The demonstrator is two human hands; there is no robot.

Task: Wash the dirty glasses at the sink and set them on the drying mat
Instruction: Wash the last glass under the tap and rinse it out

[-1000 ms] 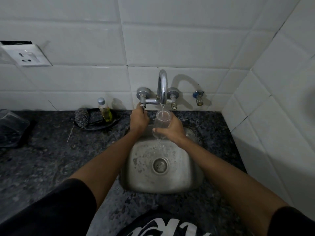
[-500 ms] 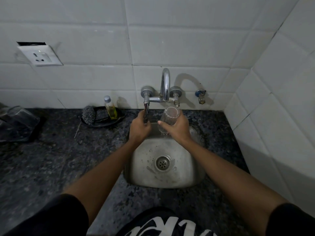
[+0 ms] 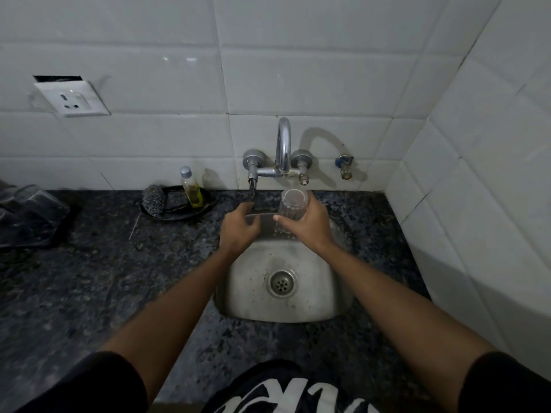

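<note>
Right hand (image 3: 310, 225) grips clear ribbed glass tumbler (image 3: 292, 207) over steel sink (image 3: 316, 305) for draining, at 12 o'clock; left hand (image 3: 238, 231) loosely curled, empty.

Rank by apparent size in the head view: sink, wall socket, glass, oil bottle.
Largest to smallest as they look:
1. sink
2. wall socket
3. glass, held by the right hand
4. oil bottle

Socket and glass look close; the wide-angle lens makes their order unsure.
</note>
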